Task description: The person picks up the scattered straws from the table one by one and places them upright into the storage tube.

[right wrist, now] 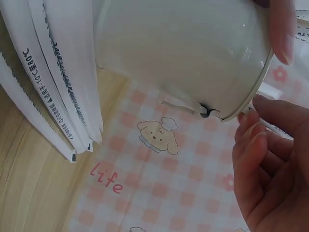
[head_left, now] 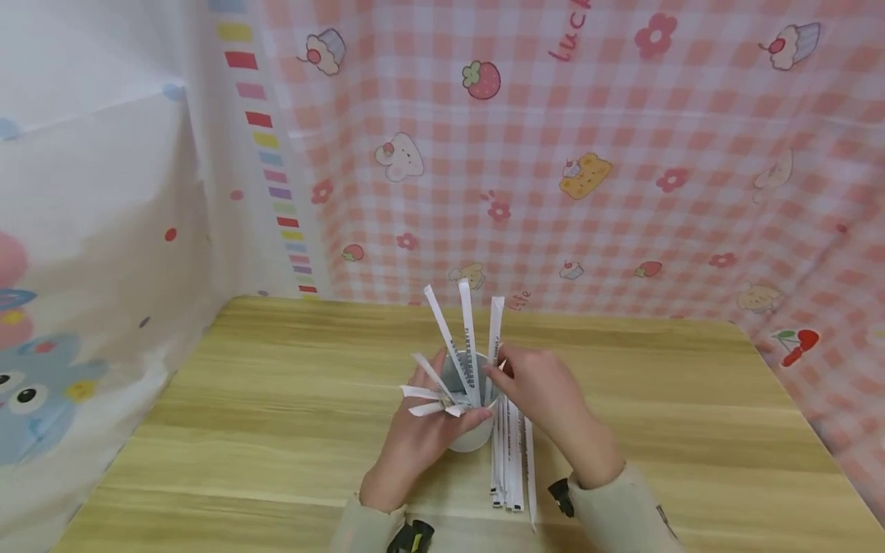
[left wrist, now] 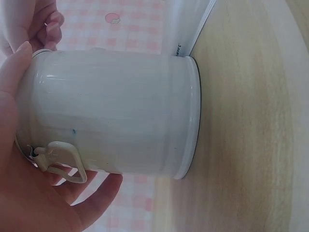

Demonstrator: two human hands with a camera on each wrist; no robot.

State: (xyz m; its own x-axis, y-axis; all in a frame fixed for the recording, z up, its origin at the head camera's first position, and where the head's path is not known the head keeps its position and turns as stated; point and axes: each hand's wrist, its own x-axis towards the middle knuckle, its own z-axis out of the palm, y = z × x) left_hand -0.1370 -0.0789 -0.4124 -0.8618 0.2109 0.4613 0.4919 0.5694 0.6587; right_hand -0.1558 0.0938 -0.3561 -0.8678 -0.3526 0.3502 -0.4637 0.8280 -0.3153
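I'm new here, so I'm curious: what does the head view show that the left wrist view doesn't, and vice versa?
Only the head view: slim white packets fanning out of the pail, and the sleeves.
Only the left wrist view: the looped handle on the pail's side.
Both: the pail, left hand, right hand, wooden table and pink checked cloth.

The pail [left wrist: 111,106] in your left hand [head_left: 422,430] is white with tiny blue specks [left wrist: 74,131], and the long packets [head_left: 466,322] by your right hand [head_left: 546,388] are white with black writing [right wrist: 67,88]. Your sleeves [head_left: 615,511] are pale tan, and the table [head_left: 276,430] under your hands is yellowy brown with wood streaks. Past your hands, the cloth [head_left: 435,100] has pink and white checks with pinky-red strawberries [head_left: 484,81] and pink flowers [head_left: 656,35] on it.
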